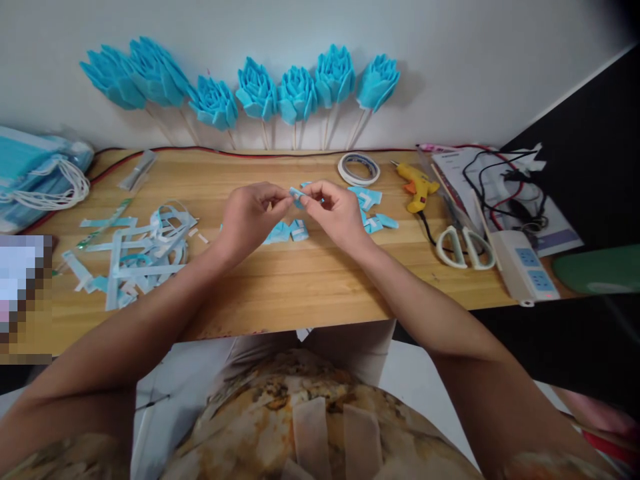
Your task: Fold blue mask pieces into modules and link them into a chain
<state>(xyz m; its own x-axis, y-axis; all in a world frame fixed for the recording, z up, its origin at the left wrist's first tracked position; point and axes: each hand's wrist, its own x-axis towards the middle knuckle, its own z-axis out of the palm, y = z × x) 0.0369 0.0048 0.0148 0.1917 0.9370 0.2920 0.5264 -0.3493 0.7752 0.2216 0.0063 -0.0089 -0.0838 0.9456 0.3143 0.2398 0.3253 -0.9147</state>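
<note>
Small light-blue folded piece (297,194), thin and partly edged in white, pinched between both hands above the middle of the wooden counter (280,280). Too small and too covered by fingertips to tell its long axis for sure; seems to run left to right between the two grips. Left hand (250,217) curled knuckles-up, thumb and forefinger closed on the piece's left end. Right hand (335,210) mirrored, fingertips closed on the right end, wrist bent inward. Both forearms reaching forward and converging. Just beneath the hands, more folded blue pieces (287,231) lying flat. Heap of cut strips (135,247) to the left; tape roll (359,168), yellow glue gun (417,185) and scissors (465,243) to the right. Blue flowers on sticks (257,93) leaning against the wall.
</note>
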